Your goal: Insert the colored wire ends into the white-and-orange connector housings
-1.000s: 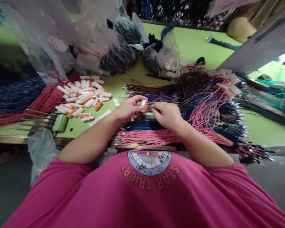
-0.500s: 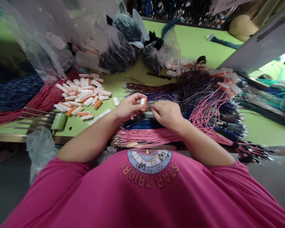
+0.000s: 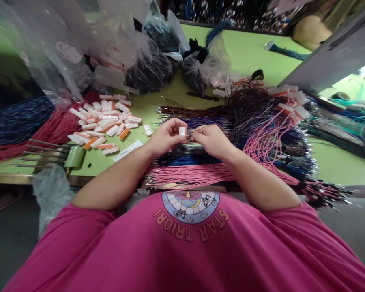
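My left hand (image 3: 165,137) is closed on a small white and orange connector (image 3: 182,132), held just above the wires. My right hand (image 3: 211,140) sits close beside it, fingers pinched on a thin wire whose end meets the connector. Both hands hover over rows of loose wires (image 3: 197,121) laid across the green table (image 3: 249,52): brown and blue at the back, dark blue and pink (image 3: 188,176) nearest me.
A heap of white and orange connectors (image 3: 105,121) lies to the left. Clear plastic bags (image 3: 146,69) of dark parts stand behind. A green-handled tool (image 3: 73,157) rests at the left front edge. Finished wire bundles (image 3: 280,121) with connectors spread to the right.
My right hand has moved left, closing the gap to the connector in my left hand. The left hand stayed in place.
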Tool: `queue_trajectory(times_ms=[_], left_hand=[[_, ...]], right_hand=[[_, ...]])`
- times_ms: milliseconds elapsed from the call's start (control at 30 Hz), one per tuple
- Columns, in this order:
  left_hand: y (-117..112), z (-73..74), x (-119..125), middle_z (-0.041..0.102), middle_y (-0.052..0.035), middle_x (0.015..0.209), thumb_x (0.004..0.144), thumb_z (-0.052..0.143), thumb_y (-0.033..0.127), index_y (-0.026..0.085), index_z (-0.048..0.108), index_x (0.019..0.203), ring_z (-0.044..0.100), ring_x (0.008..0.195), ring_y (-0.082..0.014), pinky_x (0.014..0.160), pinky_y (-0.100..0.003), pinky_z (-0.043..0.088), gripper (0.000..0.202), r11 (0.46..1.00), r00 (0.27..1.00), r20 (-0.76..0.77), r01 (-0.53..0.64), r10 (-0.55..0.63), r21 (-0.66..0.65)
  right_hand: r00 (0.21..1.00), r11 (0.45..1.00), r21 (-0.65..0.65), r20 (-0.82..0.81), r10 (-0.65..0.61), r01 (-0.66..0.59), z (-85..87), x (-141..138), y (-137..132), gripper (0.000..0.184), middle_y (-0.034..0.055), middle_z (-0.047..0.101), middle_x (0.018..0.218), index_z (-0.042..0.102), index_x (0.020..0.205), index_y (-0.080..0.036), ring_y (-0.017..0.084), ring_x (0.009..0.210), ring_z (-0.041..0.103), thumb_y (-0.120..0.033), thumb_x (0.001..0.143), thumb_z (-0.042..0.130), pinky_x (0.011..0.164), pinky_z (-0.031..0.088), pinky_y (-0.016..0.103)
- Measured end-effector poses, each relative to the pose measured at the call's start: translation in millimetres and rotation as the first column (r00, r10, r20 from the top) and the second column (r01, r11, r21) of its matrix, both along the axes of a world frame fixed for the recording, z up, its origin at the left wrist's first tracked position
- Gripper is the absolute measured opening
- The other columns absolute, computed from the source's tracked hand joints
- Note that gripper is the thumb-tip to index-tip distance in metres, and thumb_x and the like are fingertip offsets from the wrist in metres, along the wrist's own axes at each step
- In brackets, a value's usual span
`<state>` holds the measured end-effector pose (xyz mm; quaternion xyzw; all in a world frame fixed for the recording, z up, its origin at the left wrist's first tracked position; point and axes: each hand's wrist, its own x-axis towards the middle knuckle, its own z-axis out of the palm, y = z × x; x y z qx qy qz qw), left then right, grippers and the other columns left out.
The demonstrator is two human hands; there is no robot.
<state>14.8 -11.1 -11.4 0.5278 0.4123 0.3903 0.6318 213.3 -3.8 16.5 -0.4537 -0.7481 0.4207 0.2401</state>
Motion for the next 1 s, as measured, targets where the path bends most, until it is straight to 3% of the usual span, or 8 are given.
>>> queue_trajectory(times_ms=[267, 400, 467, 533, 633, 700, 767, 1000], left_hand=[[-1, -2.3, -1, 0.07, 0.0018, 0.069, 0.07, 0.086, 0.028, 0.021, 0.059, 0.102, 0.051, 0.044, -0.0079, 0.036, -0.018, 0.03, 0.042, 1.0, 0.997, -0.074, -0.02, 0.018, -0.021], [2, 1.9, -3, 0.07, 0.0016, 0.069, 0.073, 0.085, 0.024, 0.02, 0.06, 0.102, 0.049, 0.042, -0.0061, 0.036, -0.017, 0.028, 0.038, 0.999, 0.996, -0.075, -0.04, 0.039, -0.019], [3, 5.0, -5, 0.069, 0.0025, 0.069, 0.077, 0.082, 0.021, 0.019, 0.06, 0.108, 0.046, 0.04, -0.0048, 0.035, -0.018, 0.026, 0.038, 0.997, 0.996, -0.053, -0.077, 0.076, -0.028], [5, 8.4, -6, 0.067, 0.0036, 0.069, 0.081, 0.077, 0.017, 0.018, 0.058, 0.113, 0.043, 0.038, -0.004, 0.034, -0.017, 0.024, 0.037, 0.99, 0.992, -0.037, -0.125, 0.123, -0.061], [6, 13.0, -6, 0.067, 0.0041, 0.069, 0.084, 0.07, 0.012, 0.018, 0.055, 0.115, 0.043, 0.037, -0.0039, 0.032, -0.017, 0.021, 0.035, 0.979, 0.988, -0.009, -0.156, 0.156, -0.129], [5, 14.8, -5, 0.067, 0.0043, 0.069, 0.083, 0.068, 0.009, 0.018, 0.055, 0.115, 0.044, 0.037, -0.004, 0.031, -0.016, 0.021, 0.035, 0.977, 0.988, 0.007, -0.149, 0.152, -0.155], [5, 15.1, -3, 0.067, 0.0045, 0.068, 0.083, 0.066, 0.008, 0.018, 0.055, 0.115, 0.044, 0.036, -0.0038, 0.031, -0.015, 0.021, 0.036, 0.976, 0.99, 0.004, -0.136, 0.138, -0.168], [6, 9.3, -6, 0.069, 0.0032, 0.067, 0.082, 0.069, 0.01, 0.018, 0.055, 0.116, 0.044, 0.035, -0.0044, 0.031, -0.015, 0.023, 0.037, 0.983, 0.997, 0.041, -0.063, 0.071, -0.175]], right_hand=[[0.981, 0.992, 0.11, 0.189, 0.033, -0.054, -12.4, -13, -5, 0.034, 0.0059, 0.073, 0.088, 0.076, 0.084, -0.014, 0.016, 0.083, 0.063, -0.019, 0.098, 0.045, 0.083, 0.044, 0.027], [0.882, 0.969, 0.204, 0.471, 0.03, -0.142, -1.7, -7, -14, 0.036, 0.0098, 0.074, 0.095, 0.076, 0.1, -0.013, 0.019, 0.087, 0.063, -0.02, 0.105, 0.041, 0.084, 0.043, 0.03], [0.828, 0.902, 0.381, 0.558, -0.052, -0.201, 4.4, 1, -29, 0.04, 0.0145, 0.075, 0.109, 0.074, 0.118, -0.011, 0.023, 0.097, 0.063, -0.019, 0.108, 0.036, 0.087, 0.043, 0.033], [0.824, 0.775, 0.552, 0.562, -0.073, -0.308, 5.1, 12, -49, 0.043, 0.0172, 0.072, 0.124, 0.07, 0.13, -0.012, 0.025, 0.112, 0.059, -0.019, 0.109, 0.032, 0.093, 0.041, 0.036], [0.739, 0.692, 0.467, 0.659, 0.143, -0.55, -6.9, 25, -75, 0.034, 0.0112, 0.073, 0.103, 0.075, 0.107, -0.017, 0.022, 0.094, 0.057, -0.023, 0.109, 0.042, 0.083, 0.037, 0.036], [0.649, 0.714, 0.305, 0.712, 0.268, -0.63, -19.1, 29, -83, 0.026, 0.0074, 0.069, 0.086, 0.073, 0.093, -0.016, 0.018, 0.077, 0.05, -0.021, 0.105, 0.051, 0.074, 0.032, 0.035], [0.631, 0.74, 0.224, 0.703, 0.327, -0.633, -28.0, 29, -85, 0.022, 0.0064, 0.068, 0.083, 0.072, 0.089, -0.015, 0.017, 0.073, 0.047, -0.015, 0.1, 0.054, 0.071, 0.029, 0.035], [0.861, 0.869, 0.224, 0.377, 0.341, -0.442, -15.4, 37, -72, 0.023, 0.0041, 0.066, 0.081, 0.068, 0.077, -0.017, 0.014, 0.075, 0.053, -0.016, 0.092, 0.051, 0.072, 0.036, 0.029]])
